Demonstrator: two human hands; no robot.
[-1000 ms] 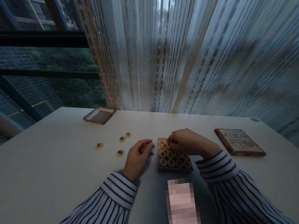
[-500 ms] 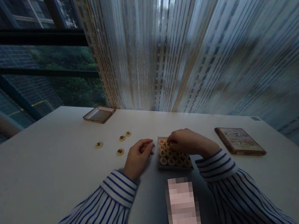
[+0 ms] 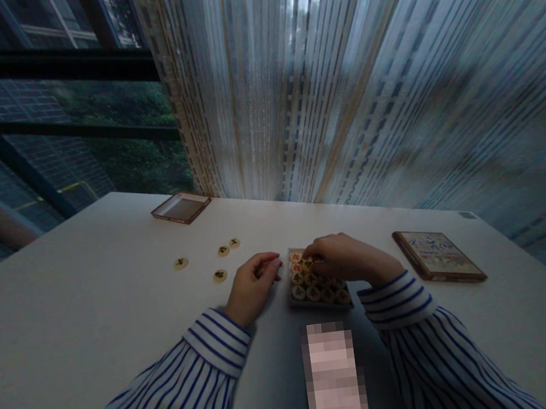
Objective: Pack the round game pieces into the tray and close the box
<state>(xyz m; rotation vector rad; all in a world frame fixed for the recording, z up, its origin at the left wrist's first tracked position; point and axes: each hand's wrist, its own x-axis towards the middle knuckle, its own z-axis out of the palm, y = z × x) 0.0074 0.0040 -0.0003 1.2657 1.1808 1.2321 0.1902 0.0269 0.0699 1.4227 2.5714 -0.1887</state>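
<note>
A square box (image 3: 320,304) of round wooden xiangqi pieces (image 3: 312,293) with red and black characters sits in front of me. Over its far side reaches my right hand (image 3: 342,259), fingers pinched on a xiangqi piece at the top of the box; the hand hides much of that piece and its neighbours. My left hand (image 3: 256,286) rests on the table just left of the box, loosely curled, with a gap between thumb and fingers and nothing visible in it. Several loose pieces with black characters, among them one xiangqi piece (image 3: 220,276), lie flat to its left.
On the white table (image 3: 91,306), a shallow box lid (image 3: 181,209) lies hollow side up at the back left. A flat printed box (image 3: 438,256) with brown edges lies to the right. Behind the table hangs a string curtain (image 3: 265,99) beside a dark-framed window (image 3: 48,73).
My right hand has shifted very slightly over the box. My left hand and the loose pieces stay where they were.
</note>
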